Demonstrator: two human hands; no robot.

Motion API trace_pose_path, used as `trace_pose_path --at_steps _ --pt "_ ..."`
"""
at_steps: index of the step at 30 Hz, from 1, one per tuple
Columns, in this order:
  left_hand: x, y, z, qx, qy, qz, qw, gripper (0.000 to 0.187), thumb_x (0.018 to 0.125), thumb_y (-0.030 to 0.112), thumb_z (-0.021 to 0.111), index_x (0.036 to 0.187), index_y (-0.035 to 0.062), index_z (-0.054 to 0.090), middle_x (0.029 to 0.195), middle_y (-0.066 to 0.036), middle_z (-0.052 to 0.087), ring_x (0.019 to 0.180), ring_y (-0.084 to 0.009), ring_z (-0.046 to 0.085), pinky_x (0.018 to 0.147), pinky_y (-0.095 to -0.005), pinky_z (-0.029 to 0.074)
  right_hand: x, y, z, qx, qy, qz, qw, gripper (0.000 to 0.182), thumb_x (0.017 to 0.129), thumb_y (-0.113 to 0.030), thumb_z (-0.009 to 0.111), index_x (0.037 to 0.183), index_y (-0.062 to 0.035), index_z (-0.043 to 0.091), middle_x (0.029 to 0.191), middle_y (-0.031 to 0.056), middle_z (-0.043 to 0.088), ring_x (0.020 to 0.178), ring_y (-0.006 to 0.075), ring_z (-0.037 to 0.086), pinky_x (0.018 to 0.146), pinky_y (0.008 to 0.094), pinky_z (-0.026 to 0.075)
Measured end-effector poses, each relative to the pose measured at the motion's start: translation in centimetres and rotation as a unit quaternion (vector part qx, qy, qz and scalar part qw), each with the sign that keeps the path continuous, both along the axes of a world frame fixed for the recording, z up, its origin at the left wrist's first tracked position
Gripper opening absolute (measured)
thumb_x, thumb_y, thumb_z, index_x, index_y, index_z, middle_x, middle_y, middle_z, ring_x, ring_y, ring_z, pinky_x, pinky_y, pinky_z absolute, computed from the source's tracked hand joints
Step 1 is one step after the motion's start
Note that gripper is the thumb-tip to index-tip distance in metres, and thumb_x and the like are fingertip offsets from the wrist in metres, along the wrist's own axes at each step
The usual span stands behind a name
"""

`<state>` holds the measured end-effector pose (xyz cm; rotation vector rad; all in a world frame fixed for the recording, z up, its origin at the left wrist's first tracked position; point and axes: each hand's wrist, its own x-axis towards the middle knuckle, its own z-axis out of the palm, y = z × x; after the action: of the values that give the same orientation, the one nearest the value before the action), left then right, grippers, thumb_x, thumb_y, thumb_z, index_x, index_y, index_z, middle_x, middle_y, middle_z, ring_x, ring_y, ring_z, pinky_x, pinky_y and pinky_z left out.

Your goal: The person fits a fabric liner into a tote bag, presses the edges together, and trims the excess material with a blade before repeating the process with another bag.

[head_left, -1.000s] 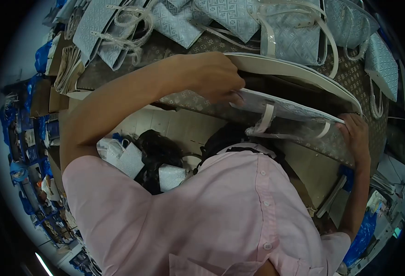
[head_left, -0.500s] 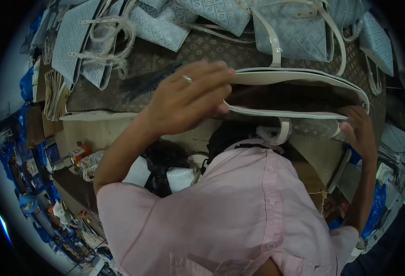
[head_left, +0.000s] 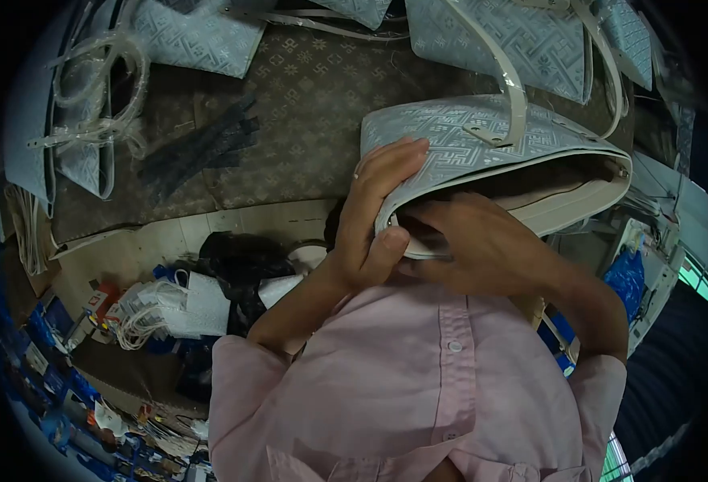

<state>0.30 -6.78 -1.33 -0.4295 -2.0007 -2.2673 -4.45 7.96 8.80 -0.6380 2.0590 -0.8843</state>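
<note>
A pale blue handbag [head_left: 450, 143] with an embossed pattern and cream trim lies tilted, its mouth opening toward me. My left hand [head_left: 376, 210] is closed around the bag's left end, with the thumb at the corner of the rim. Across the near rim lies my right hand [head_left: 490, 245], some fingers inside the mouth by the left corner and the thumb side low outside. Those inner fingertips are partly hidden. A cream strap [head_left: 508, 76] rises from the bag's far side.
More patterned blue bags [head_left: 197, 36] lie along the back of the brown patterned table cover [head_left: 306, 104]. Dark strips [head_left: 205, 149] rest left of the handbag. Coiled clear-wrapped handles [head_left: 101, 80] sit at the far left. Below the table edge are a black plastic bag [head_left: 241, 261] and white items.
The handbag has tipped so its patterned far side shows. My left hand has closed on its left end. My right hand has moved from the right end to the left part of the mouth.
</note>
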Motion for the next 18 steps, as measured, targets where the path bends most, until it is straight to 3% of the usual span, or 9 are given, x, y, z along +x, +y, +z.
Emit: trace_pose_path --at_steps 7,15,18 --pt "0.0 0.7 -2.5 0.012 0.082 0.033 0.996 0.068 0.093 0.058 0.031 0.125 -0.0005 0.046 0.127 -0.023 0.05 0.119 -0.0391 0.047 0.103 -0.0538 0.026 0.4 -1.4 -0.4 0.016 -0.041 -0.042 0.998 0.02 0.069 -0.007 0.06 0.083 0.0076 0.059 0.078 0.0262 0.06 0.077 0.0413 0.061 0.072 0.0456 0.049" --pt "-0.5 0.7 -2.1 -0.016 0.095 0.021 0.995 0.071 0.091 0.063 0.028 0.121 0.0012 0.047 0.123 -0.024 0.052 0.113 -0.0398 0.051 0.102 -0.0551 0.027 -0.1 -1.2 -0.3 0.027 -0.102 -0.027 0.994 0.024 0.065 -0.002 0.058 0.086 0.0099 0.057 0.084 0.0283 0.06 0.08 0.0423 0.06 0.071 0.0448 0.049" --pt "-0.5 0.7 -2.2 -0.015 0.096 0.025 0.995 0.071 0.091 0.063 0.028 0.12 0.0007 0.047 0.122 -0.024 0.053 0.113 -0.04 0.052 0.102 -0.0551 0.027 -0.1 -1.1 -0.5 0.012 -0.07 -0.022 0.997 0.025 0.065 -0.001 0.059 0.087 0.0097 0.057 0.086 0.0281 0.06 0.082 0.0419 0.06 0.072 0.0445 0.048"
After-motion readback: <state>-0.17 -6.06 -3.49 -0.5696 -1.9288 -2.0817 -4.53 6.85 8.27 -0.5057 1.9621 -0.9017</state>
